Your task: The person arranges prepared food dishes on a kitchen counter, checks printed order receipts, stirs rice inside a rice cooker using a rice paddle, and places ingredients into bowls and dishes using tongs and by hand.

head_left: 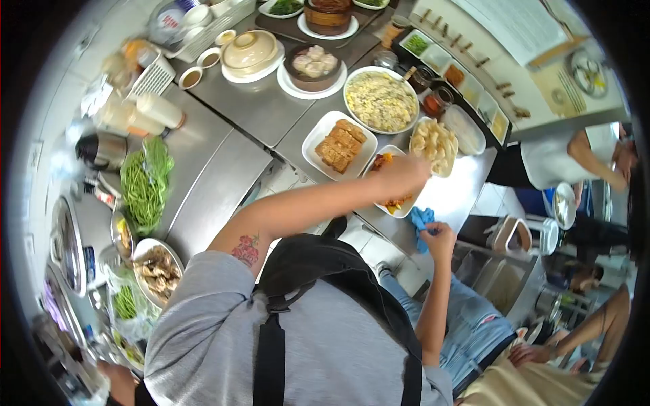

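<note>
My left hand (404, 179) reaches across my body over a white dish (408, 208) of orange-red and yellow food. Its fingers look curled together, slightly blurred; anything between them is hidden. Close to that hand's far side is a dish of pale curved crisp pieces (434, 145). My right hand (440, 240) is closed on a blue cloth (421, 227) at the table's near edge. Golden-brown fried slabs (340, 145) lie in a square white dish left of my left hand. Beyond them sits a round plate of fried rice (381, 100).
A lidded clay pot (249, 51) and a steamer of dumplings (313, 64) stand at the back. Garnish containers (467, 81) line the right rear. Greens (143, 189) and a bowl of cooked pieces (158, 269) lie left. Another person in beige (542, 375) stands close at right.
</note>
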Action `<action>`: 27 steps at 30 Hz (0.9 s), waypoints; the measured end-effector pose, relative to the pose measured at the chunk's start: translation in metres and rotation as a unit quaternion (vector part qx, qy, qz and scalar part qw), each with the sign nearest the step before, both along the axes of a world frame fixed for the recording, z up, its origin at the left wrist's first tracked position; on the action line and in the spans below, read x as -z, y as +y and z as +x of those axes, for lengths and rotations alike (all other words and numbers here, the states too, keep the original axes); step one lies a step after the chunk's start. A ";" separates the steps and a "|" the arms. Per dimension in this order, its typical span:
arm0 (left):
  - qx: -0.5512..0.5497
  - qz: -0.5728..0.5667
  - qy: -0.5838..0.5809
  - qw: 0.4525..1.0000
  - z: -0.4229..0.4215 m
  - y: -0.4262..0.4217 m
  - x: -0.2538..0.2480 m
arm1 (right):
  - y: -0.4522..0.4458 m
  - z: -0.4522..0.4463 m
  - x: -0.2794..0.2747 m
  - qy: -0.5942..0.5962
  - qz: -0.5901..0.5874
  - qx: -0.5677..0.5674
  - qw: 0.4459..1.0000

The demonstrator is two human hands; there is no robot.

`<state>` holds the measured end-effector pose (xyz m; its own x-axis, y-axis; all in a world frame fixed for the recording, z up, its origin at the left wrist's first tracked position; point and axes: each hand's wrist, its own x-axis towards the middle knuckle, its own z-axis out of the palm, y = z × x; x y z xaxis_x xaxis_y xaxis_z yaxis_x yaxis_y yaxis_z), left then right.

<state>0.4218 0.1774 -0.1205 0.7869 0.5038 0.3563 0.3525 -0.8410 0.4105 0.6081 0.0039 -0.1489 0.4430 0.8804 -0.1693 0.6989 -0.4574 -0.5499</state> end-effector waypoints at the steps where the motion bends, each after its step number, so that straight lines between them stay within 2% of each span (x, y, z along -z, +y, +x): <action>1: 0.048 0.022 -0.043 0.998 0.018 -0.025 0.022 | -0.002 -0.003 -0.008 0.035 -0.003 0.013 0.999; 2: 0.061 -0.003 -0.028 0.998 0.018 -0.055 0.004 | -0.005 -0.006 -0.017 0.072 -0.010 0.027 0.997; 4: 0.036 -0.091 -0.021 0.995 0.029 -0.096 0.017 | -0.004 -0.013 -0.047 0.043 0.091 -0.053 0.993; 5: 0.029 -0.149 -0.030 0.988 0.037 -0.102 0.029 | -0.001 -0.020 -0.068 -0.034 0.109 -0.087 0.990; 6: 0.027 -0.153 -0.006 0.988 0.037 -0.103 0.026 | 0.002 -0.020 -0.079 -0.030 0.080 -0.078 0.993; 8: 0.016 -0.163 0.040 0.986 0.030 -0.101 0.016 | 0.007 -0.004 -0.063 -0.037 0.098 -0.098 0.990; 11: -0.041 -0.136 -0.017 0.990 0.012 -0.104 0.015 | 0.028 0.019 -0.023 -0.121 0.163 -0.127 0.971; 12: -0.033 -0.179 -0.099 0.978 -0.016 -0.103 -0.006 | 0.038 0.031 -0.005 -0.097 0.226 -0.174 0.953; 13: -0.054 -0.204 -0.121 0.970 -0.040 -0.102 -0.018 | 0.045 0.041 0.016 -0.076 0.177 -0.154 0.969; 14: -0.073 -0.227 -0.146 0.960 -0.063 -0.103 -0.024 | 0.056 0.057 0.033 -0.100 0.090 -0.204 0.970; 15: -0.131 -0.213 -0.143 0.958 -0.087 -0.106 -0.023 | 0.062 0.073 0.045 -0.079 0.104 -0.223 0.966; 16: -0.183 -0.199 -0.143 0.952 -0.110 -0.109 -0.023 | 0.068 0.079 0.037 -0.088 0.067 -0.252 0.961; 17: -0.229 -0.187 -0.143 0.945 -0.132 -0.116 -0.023 | 0.075 0.084 0.024 -0.048 -0.026 -0.264 0.963; 18: -0.278 -0.142 -0.168 0.935 -0.155 -0.125 -0.019 | 0.081 0.089 0.013 -0.061 -0.049 -0.272 0.959; 19: -0.320 -0.097 -0.191 0.923 -0.181 -0.135 -0.016 | 0.083 0.078 -0.012 -0.129 -0.024 -0.266 0.955; 20: -0.377 -0.135 -0.216 0.890 -0.209 -0.150 -0.030 | 0.092 0.070 -0.031 -0.177 0.008 -0.263 0.948; 22: -0.522 -0.069 -0.261 0.809 -0.258 -0.185 -0.042 | 0.105 0.019 -0.089 -0.125 0.041 -0.224 0.966; 23: -0.578 -0.076 -0.285 0.761 -0.285 -0.206 -0.051 | 0.115 0.008 -0.093 -0.061 0.080 -0.249 0.963; 24: -0.640 -0.012 -0.300 0.707 -0.314 -0.227 -0.042 | 0.126 -0.005 -0.097 0.004 0.117 -0.273 0.955; 25: -0.732 0.095 -0.190 0.647 -0.349 -0.254 -0.039 | 0.133 -0.036 -0.105 0.056 0.119 -0.304 0.943; 26: -0.780 0.151 -0.193 0.576 -0.374 -0.278 -0.039 | 0.146 -0.059 -0.099 0.085 0.112 -0.348 0.927; 27: -0.801 0.159 -0.322 0.480 -0.404 -0.306 -0.015 | 0.149 -0.101 -0.101 0.059 0.089 -0.384 0.917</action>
<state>0.0174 -0.1283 -0.1051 -0.8424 0.1183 0.5258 0.5380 0.2405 0.8079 0.5074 0.1527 -0.0474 -0.3314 0.9435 -0.0003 0.7089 0.2488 -0.6600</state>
